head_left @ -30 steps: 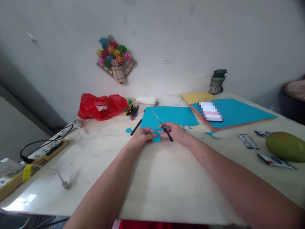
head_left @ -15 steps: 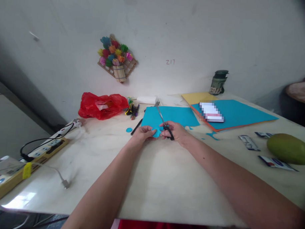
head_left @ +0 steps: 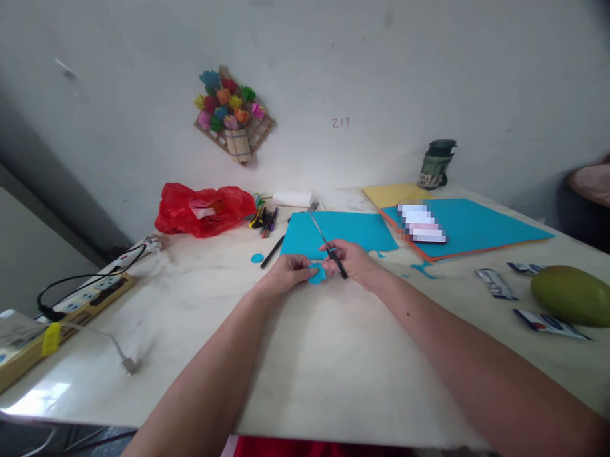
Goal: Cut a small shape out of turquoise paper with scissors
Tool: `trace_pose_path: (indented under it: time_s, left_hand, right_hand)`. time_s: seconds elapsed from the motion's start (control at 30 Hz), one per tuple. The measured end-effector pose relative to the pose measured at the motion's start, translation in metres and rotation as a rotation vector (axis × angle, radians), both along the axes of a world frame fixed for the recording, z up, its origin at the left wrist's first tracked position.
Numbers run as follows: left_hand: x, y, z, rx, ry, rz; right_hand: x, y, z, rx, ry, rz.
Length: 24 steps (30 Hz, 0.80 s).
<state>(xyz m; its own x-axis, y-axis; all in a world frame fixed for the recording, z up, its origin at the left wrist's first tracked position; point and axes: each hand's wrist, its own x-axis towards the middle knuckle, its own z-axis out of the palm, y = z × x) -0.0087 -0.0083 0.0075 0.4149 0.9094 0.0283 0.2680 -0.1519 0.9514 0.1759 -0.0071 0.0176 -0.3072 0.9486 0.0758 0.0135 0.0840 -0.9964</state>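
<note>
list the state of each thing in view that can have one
left hand, pinching the small blue piece
small blue piece, held, edge uneven
right hand, holding the scissors
scissors, held, open or shut unclear
blue disc, lying flat
blue sheet, lying flat
phone, face up, screen lit
bottle, upright, lid on
red bag, crumpled
power strip, some sockets free
white cable, near end unplugged
mango, lying on its side
</note>
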Motion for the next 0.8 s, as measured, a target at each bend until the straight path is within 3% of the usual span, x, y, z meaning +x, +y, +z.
trace_pose_path:
  time_s: [0.3,0.53,0.63,0.8]
  left_hand:
    - [0.004,0.003,-0.005,-0.111,-0.184,0.067]
    - [0.008,0.001,-0.004,-0.154,-0.39,0.153]
    - [0.006,0.0,-0.003,-0.172,-0.428,0.133]
    - [0.004,0.001,-0.003,-0.187,-0.429,0.115]
  right_hand:
    - [-0.007,0.005,-0.007,0.042,0.06,-0.083]
    - [-0.009,0.0,-0.003,-0.002,0.067,-0.111]
    - [0.001,0.001,0.001,-0.018,-0.05,-0.078]
    - [0.02,0.004,0.006,-0.032,-0.228,0.123]
